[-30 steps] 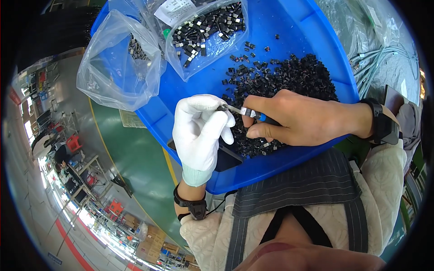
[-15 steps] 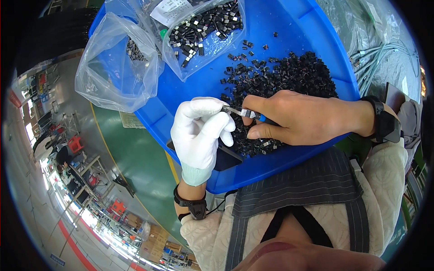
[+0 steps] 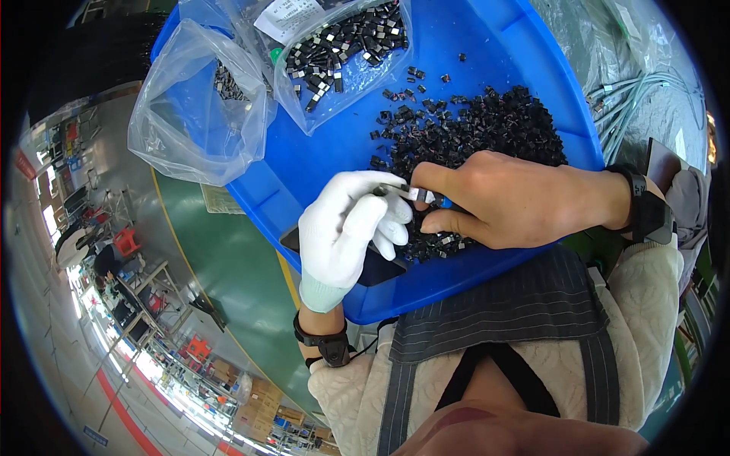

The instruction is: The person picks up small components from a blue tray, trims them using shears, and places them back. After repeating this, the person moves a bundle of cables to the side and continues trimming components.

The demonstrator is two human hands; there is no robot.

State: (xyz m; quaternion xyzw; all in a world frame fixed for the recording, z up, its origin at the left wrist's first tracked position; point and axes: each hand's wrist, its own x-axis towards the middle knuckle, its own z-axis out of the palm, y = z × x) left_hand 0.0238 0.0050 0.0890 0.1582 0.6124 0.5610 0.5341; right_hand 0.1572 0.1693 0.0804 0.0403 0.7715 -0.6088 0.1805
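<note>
Up at the far end of your blue tray (image 3: pixel 532 45) sit two clear plastic bags. The one nearer the middle (image 3: pixel 342 53) bulges with small black and silver parts, and a white paper label (image 3: pixel 287 15) shows through its top edge beside a small green mark. The other bag (image 3: pixel 201 106) slumps over the tray's left rim, mostly slack and crumpled, with only a few dark parts inside.

Hands (image 3: pixel 426 209) over blue tray (image 3: pixel 319 163)

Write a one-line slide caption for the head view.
Gloved left hand and bare right hand meet over black parts in blue tray.
</note>
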